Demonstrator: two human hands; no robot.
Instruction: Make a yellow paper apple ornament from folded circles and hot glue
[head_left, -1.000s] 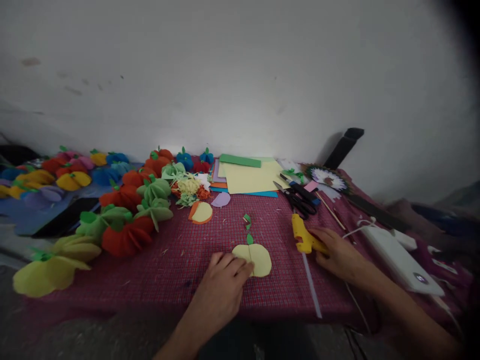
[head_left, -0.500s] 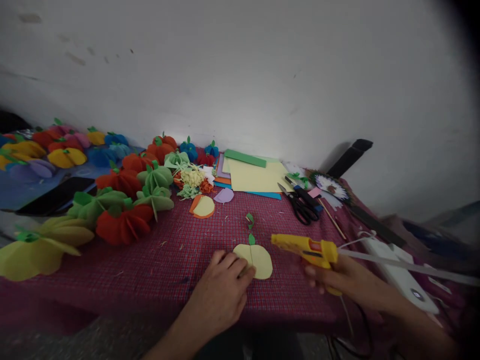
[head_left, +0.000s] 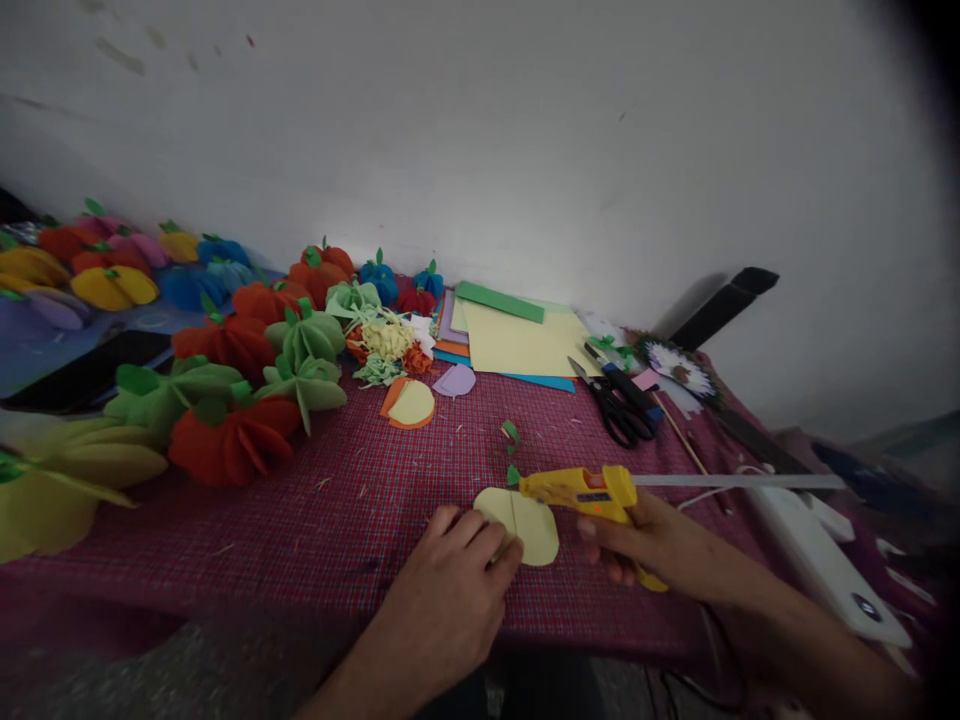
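The hot glue gun [head_left: 621, 487] had swung in, its nozzle at the top of the cream paper cutout [head_left: 536, 528] on the red checked tablecloth [head_left: 352, 530], before a marked grey wall [head_left: 487, 130]. The right hand [head_left: 652, 540] clasped its handle; the left hand [head_left: 454, 575] rested fingers on the cutout, whether pinching unclear. The gun's label [head_left: 595, 497] was too small to read.

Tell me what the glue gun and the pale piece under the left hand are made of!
Glue gun: likely hard plastic, smooth, bright yellow and molded-looking. Pale piece: probably matte paper or card, being thin, clean-edged and without shine; maybe felt.
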